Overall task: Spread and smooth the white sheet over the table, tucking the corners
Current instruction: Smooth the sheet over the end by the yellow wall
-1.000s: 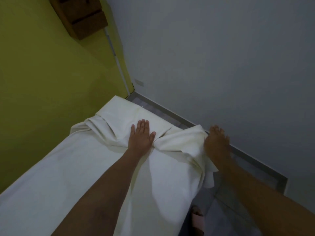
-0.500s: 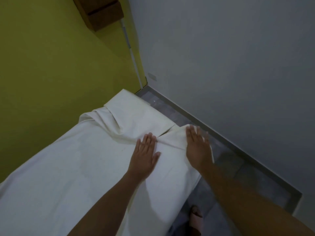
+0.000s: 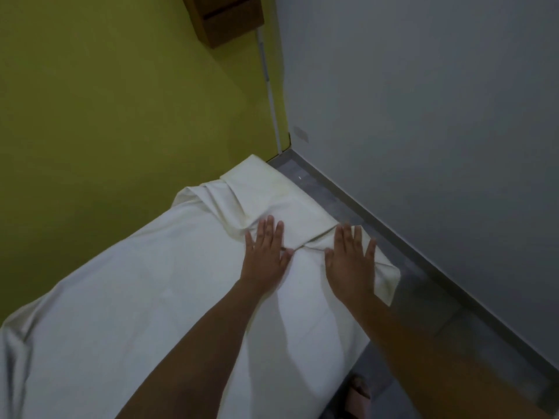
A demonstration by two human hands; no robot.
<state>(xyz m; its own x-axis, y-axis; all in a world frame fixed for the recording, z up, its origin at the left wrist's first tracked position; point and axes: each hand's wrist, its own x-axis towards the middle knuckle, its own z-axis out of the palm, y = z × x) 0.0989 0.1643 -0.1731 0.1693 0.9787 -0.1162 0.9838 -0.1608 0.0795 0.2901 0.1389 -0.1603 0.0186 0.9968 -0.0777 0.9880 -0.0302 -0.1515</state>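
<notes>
I have both palms down flat on the white sheet (image 3: 127, 297), which covers the table from the near left up to its far end by the wall corner; my left hand (image 3: 266, 255) rests open, fingers spread, at the foot of the bunched fold (image 3: 266, 201); my right hand (image 3: 352, 261) lies open too, pressing the loose corner flap (image 3: 385, 276) that hangs off the right edge over the floor (image 3: 423, 282); neither hand pinches anything. The cloth looks light, soft and limp, so I judge it will slide and wrinkle under a push rather than hold a crease; better to pinch the flap at its hem and draw it down, while the other palm pins the top; the table itself is hidden beneath.
</notes>
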